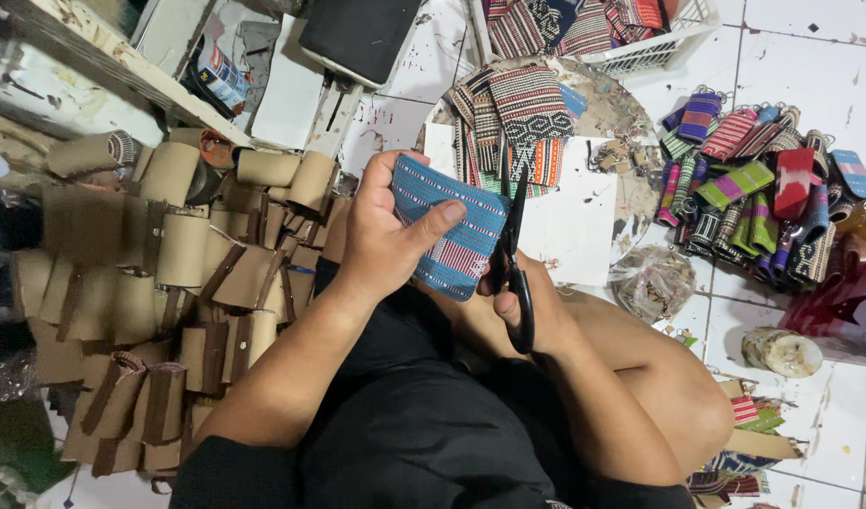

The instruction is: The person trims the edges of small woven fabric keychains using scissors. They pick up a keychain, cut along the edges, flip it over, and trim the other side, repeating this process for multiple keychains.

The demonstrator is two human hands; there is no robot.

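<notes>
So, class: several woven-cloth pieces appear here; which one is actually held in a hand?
The blue striped woven piece, gripped by the left hand with black scissors at its edge. The other woven pieces lie loose in the stack and the white basket.

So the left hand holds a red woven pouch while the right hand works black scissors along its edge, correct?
Not quite. The head view shows the woven pouch is blue with a striped band, not red. The left hand does hold it, and the right hand works the black scissors along its edge.
</notes>
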